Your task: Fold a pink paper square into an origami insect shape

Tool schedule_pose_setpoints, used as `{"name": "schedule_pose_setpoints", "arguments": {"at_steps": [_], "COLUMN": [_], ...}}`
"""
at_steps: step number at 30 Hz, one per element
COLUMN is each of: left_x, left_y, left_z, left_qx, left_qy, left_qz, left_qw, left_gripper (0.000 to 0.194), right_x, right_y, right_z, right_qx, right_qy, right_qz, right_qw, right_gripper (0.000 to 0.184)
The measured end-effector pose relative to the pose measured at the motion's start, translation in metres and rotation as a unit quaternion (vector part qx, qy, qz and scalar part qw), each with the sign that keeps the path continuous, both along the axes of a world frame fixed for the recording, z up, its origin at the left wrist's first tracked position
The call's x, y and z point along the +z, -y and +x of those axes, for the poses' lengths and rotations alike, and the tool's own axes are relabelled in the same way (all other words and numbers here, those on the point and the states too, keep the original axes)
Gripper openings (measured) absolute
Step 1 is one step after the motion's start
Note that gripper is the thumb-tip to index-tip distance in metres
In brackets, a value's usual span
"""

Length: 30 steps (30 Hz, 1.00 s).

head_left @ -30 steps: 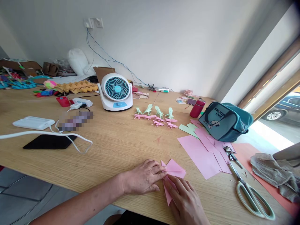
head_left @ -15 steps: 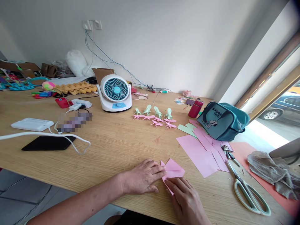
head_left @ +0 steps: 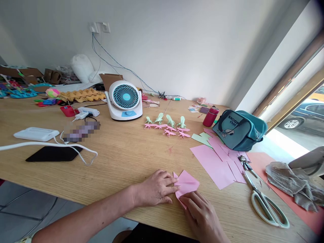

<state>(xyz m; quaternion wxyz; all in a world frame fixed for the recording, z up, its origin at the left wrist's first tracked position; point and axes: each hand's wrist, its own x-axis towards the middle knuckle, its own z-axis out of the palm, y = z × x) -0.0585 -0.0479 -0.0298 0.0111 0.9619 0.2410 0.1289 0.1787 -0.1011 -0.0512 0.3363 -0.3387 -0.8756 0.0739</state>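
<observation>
A folded piece of pink origami paper [head_left: 187, 181] lies on the table near its front edge, with creases and pointed corners showing. My left hand [head_left: 159, 188] rests flat with fingers stretched, the fingertips pressing on the paper's left side. At the lower edge of the paper, my right hand [head_left: 201, 211] has its fingers curled and pinched on a corner, partly hiding it. Beyond the hands stand several finished folded figures like insects, green ones [head_left: 170, 120] behind pink ones [head_left: 169, 133].
Pink sheets [head_left: 212, 165] and green strips [head_left: 201, 140] lie to the right, beside large scissors [head_left: 269, 206]. Behind them are a teal bag [head_left: 235, 130] and a red bottle [head_left: 210, 117]. A white fan [head_left: 125, 99] stands at the back; a white cable [head_left: 50, 145] crosses the left side.
The fingers of my right hand have curled more tightly at the paper's lower corner. My left hand has shifted slightly, its fingers a little more spread. The paper has barely moved.
</observation>
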Motion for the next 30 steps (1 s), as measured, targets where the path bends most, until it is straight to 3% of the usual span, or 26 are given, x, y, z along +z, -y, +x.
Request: {"name": "schedule_pose_setpoints", "arguments": {"at_steps": [7,11,16,23,30], "left_x": [-0.001,-0.001,-0.006,-0.007,0.000], "left_y": [0.001,0.000,0.002,0.001,0.001], "left_z": [0.001,0.002,-0.001,-0.002,-0.004], "left_qx": [-0.038,-0.076,-0.067,-0.076,-0.068], "left_qy": [-0.013,-0.007,-0.012,-0.009,-0.027], "left_qz": [-0.038,-0.041,-0.034,-0.083,-0.140], "left_qw": [0.998,0.996,0.997,0.994,0.987], "left_gripper": [0.062,0.057,0.058,0.065,0.070], "right_x": [0.002,0.007,0.011,0.015,0.010], "right_y": [0.003,0.004,0.007,0.011,0.010], "right_z": [-0.003,-0.005,-0.006,-0.008,-0.002], "right_qx": [-0.025,-0.028,-0.016,-0.027,-0.044], "right_qy": [0.008,0.032,0.058,0.046,0.014], "right_qz": [0.047,0.090,0.129,0.115,0.041], "right_qw": [0.999,0.995,0.990,0.992,0.998], "right_gripper": [0.016,0.020,0.019,0.023,0.024]}}
